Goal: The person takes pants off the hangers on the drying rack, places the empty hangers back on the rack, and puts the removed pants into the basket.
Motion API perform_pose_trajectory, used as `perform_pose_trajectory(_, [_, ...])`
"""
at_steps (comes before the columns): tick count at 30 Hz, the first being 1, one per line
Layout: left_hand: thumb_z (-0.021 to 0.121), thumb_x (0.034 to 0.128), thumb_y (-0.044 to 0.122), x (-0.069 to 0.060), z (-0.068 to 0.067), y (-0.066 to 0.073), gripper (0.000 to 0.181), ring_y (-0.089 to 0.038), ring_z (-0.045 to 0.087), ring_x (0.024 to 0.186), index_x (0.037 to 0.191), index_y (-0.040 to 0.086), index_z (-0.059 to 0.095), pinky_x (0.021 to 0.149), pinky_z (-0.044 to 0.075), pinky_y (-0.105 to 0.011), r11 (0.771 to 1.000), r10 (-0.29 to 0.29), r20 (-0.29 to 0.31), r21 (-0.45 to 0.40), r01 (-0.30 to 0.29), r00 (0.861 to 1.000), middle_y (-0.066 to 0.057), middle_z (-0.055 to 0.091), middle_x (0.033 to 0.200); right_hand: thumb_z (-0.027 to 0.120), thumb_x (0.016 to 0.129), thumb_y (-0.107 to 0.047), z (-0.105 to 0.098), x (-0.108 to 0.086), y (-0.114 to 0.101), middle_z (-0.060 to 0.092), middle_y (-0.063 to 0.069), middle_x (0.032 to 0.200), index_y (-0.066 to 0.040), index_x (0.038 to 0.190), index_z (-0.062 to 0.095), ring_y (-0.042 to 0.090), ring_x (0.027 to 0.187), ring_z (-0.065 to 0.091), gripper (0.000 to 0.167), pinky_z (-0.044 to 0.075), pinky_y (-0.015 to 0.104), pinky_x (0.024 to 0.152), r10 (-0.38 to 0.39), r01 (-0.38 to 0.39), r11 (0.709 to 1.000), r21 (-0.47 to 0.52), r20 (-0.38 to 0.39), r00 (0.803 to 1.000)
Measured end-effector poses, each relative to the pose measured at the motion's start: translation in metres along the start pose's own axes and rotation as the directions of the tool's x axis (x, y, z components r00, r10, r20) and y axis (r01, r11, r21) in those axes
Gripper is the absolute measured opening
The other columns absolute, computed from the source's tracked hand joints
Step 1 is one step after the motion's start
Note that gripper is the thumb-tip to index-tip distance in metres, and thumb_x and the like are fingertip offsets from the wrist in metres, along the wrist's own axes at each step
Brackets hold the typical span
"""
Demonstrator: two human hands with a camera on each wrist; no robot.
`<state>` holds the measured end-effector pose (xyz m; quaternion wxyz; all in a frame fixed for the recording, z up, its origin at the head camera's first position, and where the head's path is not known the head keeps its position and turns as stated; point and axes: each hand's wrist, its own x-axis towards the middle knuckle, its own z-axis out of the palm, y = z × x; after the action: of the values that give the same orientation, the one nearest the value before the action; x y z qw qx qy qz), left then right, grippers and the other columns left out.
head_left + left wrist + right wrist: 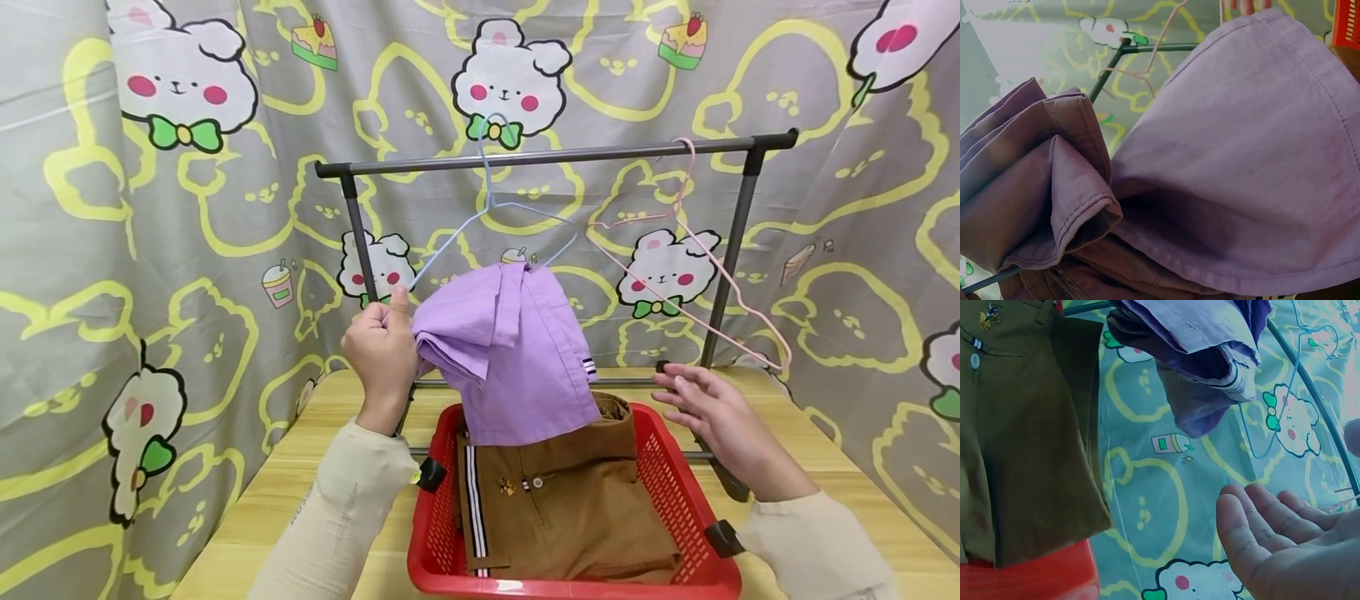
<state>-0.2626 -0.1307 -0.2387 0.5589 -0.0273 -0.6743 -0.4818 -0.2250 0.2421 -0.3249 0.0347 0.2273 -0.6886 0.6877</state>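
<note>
Basket (600, 588) on tabletop (236, 550) — curtain (420, 75) behind.

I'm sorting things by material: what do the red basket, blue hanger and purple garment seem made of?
Red basket: probably plastic, slightly glossy; its perforated walls look moulded.
Blue hanger: perhaps coated wire, being thin, bent and evenly coloured; its core is hidden.
Purple garment: matte cloth, maybe cotton, with stitched seams and soft folds.

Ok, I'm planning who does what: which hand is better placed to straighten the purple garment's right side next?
Probably the right hand: it is open, empty and on that side of the purple garment. The left hand grips the blue hanger by its left end.
</note>
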Motion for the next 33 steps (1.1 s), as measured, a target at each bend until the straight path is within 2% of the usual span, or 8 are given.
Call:
perform_pose_trajectory(3, [0.068,0.0912,0.027,0.0,0.0,0.0,0.053,-0.024,0.041,0.051,0.05,0.012,0.039,0.049,0.026,-0.031,1.0,-0.003,0.007,0.008,0.002,1.0,0.002,0.037,0.047,0.037,0.107,-0.02,0.001,0.005,-0.001,0.061,-0.009,0.12,-0.008,0.129,0.041,0.008,0.108,0.06,0.026,0.049,0.022,0.088,-0.005,0.004,0.999,0.042,0.018,1.0])
perform_pose_trajectory(6, [0.069,0.0902,0.027,-0.001,0.001,0.001,0.053,-0.023,0.04,0.051,0.05,0.012,0.038,0.049,0.025,-0.031,1.0,-0.005,0.007,0.018,0.005,1.0,0.003,0.035,0.047,0.034,0.107,-0.023,0.003,0.009,-0.001,0.062,-0.008,0.119,-0.009,0.127,0.042,0.008,0.107,0.061,0.026,0.049,0.023,0.088,-0.01,0.008,0.997,0.078,0.024,1.0])
perform_pose_trajectory(10, [0.07,0.0896,0.027,-0.001,0.002,0.002,0.053,-0.023,0.038,0.049,0.05,0.012,0.037,0.049,0.024,-0.031,1.0,0.007,0.008,0.017,-0.007,1.0,0.003,0.034,0.046,0.033,0.107,-0.026,0.005,0.013,0.0,0.063,-0.009,0.116,-0.01,0.126,0.043,0.008,0.106,0.061,0.027,0.05,0.022,0.087,0.001,-0.001,0.997,0.074,0.004,1.0])
perform_pose_trajectory(17, [0.067,0.0915,0.027,-0.003,0.004,0.0,0.052,-0.023,0.037,0.049,0.051,0.011,0.038,0.049,0.025,-0.032,0.999,0.046,0.02,-0.014,-0.046,0.999,0.0,0.033,0.047,0.034,0.107,-0.031,0.012,0.025,-0.004,0.063,-0.012,0.111,0.004,0.132,0.035,0.008,0.104,0.061,0.043,0.05,0.022,0.086,0.064,-0.063,0.997,0.037,-0.036,0.997])
perform_pose_trajectory(24, [0.067,0.092,0.024,-0.005,0.005,-0.001,0.051,-0.021,0.036,0.049,0.052,0.01,0.039,0.048,0.024,-0.03,0.997,0.067,0.015,-0.025,-0.067,0.998,0.0,0.034,0.047,0.033,0.106,-0.032,0.023,0.041,-0.009,0.059,-0.011,0.11,0.011,0.136,0.03,0.006,0.102,0.06,0.052,0.049,0.024,0.086,0.113,-0.115,0.993,-0.03,-0.05,0.992])
perform_pose_trajectory(28, [0.068,0.0915,0.023,-0.006,0.005,0.002,0.051,-0.02,0.037,0.048,0.052,0.01,0.039,0.047,0.024,-0.03,0.997,0.064,0.01,-0.033,-0.064,0.998,0.001,0.035,0.047,0.032,0.106,-0.034,0.027,0.049,-0.012,0.058,-0.001,0.118,0.013,0.14,0.024,0.006,0.103,0.06,0.059,0.049,0.024,0.088,0.134,-0.137,0.989,-0.058,-0.043,0.99])
perform_pose_trajectory(33, [0.068,0.0916,0.024,-0.008,0.005,0.002,0.051,-0.018,0.036,0.048,0.052,0.011,0.038,0.046,0.024,-0.028,0.998,0.059,0.013,-0.039,-0.058,0.998,0.002,0.034,0.046,0.032,0.106,-0.035,0.031,0.055,-0.014,0.05,0.018,0.131,0.013,0.141,0.023,0.004,0.101,0.06,0.06,0.049,0.024,0.089,0.152,-0.155,0.985,-0.074,-0.038,0.988])
